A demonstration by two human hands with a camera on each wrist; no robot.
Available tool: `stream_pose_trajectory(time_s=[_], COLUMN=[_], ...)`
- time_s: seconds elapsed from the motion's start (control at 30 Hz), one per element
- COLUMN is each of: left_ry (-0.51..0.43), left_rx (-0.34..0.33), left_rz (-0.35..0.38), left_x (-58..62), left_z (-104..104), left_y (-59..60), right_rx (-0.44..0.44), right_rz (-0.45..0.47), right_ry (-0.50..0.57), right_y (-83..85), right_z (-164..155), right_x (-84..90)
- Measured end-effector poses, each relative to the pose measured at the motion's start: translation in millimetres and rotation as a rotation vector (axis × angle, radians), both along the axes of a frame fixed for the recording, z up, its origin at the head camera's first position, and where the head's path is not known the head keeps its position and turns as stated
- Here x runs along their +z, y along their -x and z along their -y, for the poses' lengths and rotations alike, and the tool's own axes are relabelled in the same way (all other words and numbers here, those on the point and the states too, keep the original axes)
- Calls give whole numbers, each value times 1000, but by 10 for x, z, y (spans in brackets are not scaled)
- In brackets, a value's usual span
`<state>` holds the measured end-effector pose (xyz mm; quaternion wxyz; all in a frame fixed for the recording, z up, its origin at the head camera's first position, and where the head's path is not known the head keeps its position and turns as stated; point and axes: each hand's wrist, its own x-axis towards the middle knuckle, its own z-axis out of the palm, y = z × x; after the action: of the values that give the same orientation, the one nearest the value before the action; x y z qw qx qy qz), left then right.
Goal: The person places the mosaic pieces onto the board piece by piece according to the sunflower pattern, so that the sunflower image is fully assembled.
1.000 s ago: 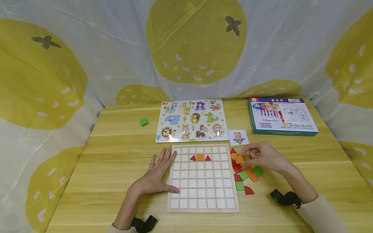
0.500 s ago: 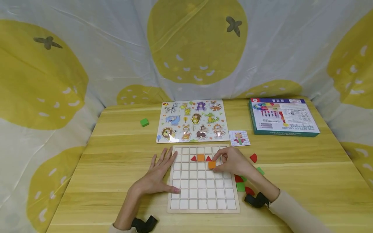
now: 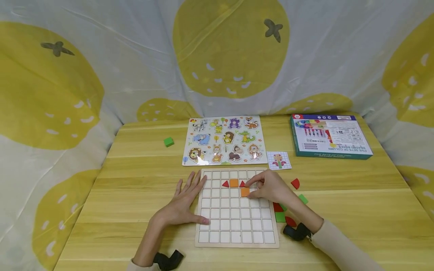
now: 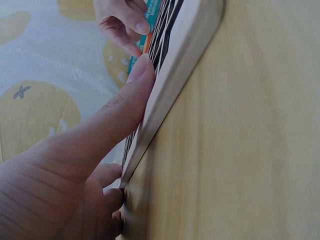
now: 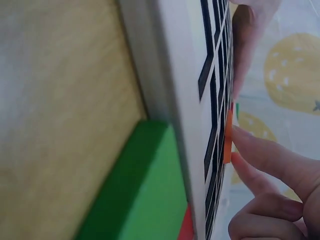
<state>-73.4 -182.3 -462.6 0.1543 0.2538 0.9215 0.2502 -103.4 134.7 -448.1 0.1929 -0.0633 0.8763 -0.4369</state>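
Note:
A white grid board [image 3: 236, 226] lies on the wooden table. Its top row holds a red triangle [image 3: 225, 184], an orange square [image 3: 233, 183] and another red triangle [image 3: 242, 184]. My right hand [image 3: 251, 190] pinches a second orange square tile [image 3: 245, 192] and holds it on the board's second row, just under the right triangle. In the right wrist view two fingertips [image 5: 260, 155] touch the tile's edge [image 5: 228, 137]. My left hand [image 3: 186, 197] lies flat and open on the board's left edge, its thumb [image 4: 127, 100] along the rim [image 4: 187, 50].
Loose red and green tiles [image 3: 279, 216] lie to the right of the board, with a red quarter-circle [image 3: 295, 183] farther up. A small pattern card [image 3: 278, 160], an animal puzzle [image 3: 223, 140], a boxed game [image 3: 330, 136] and a green cube [image 3: 168, 142] sit behind.
My right hand carried an orange tile from the loose pile leftward onto the board and lowered it into the second row. My left hand has stayed in place.

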Motion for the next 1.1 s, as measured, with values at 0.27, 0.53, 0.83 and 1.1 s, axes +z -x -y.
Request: stream_pose_trajectory(time_s=[0.27, 0.53, 0.83, 1.1], left_ry=[0, -5, 2, 2], left_rx=[-1, 0, 3, -2], left_rz=[4, -8, 2, -2], left_x=[16, -6, 7, 1], left_z=[-8, 3, 9, 0], left_y=[0, 0, 3, 3], right_rx=[12, 28, 53, 71], right_rz=[-9, -1, 12, -38], right_ry=[8, 21, 93, 54], right_y=[-7, 9, 25, 30], right_z=[23, 60, 30, -387], right_x=[-7, -13, 11, 178])
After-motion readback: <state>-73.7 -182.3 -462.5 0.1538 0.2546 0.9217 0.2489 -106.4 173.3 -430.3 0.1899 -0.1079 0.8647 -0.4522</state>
